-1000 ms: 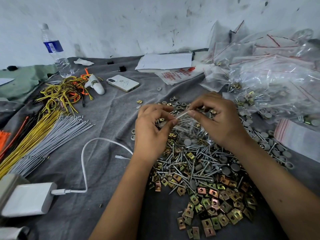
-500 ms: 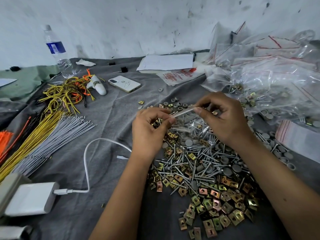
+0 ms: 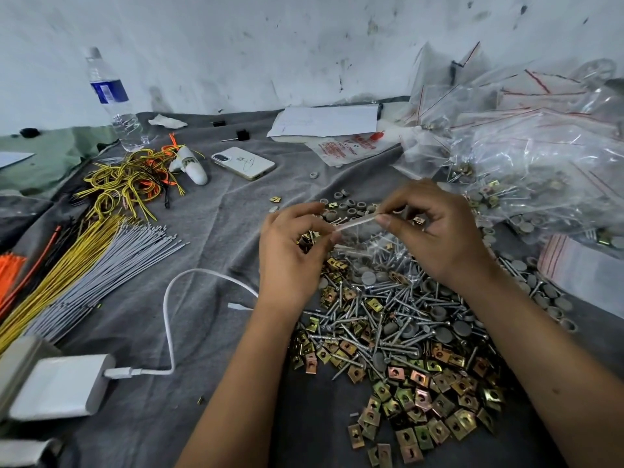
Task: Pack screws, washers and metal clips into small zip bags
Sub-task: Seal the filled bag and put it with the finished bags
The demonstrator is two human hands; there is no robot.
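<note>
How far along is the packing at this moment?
Done: filled clear zip bags heaped at the right. In hand: left hand and right hand pinch one small clear zip bag along its top. Left: a big loose pile of silver screws, brass-coloured square clips and grey round washers.

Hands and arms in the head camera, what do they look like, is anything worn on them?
Both forearms are bare up to the frame edge: no sleeves show. The left hand and right hand wear no gloves, and no rings, watch or bracelets are visible.
</note>
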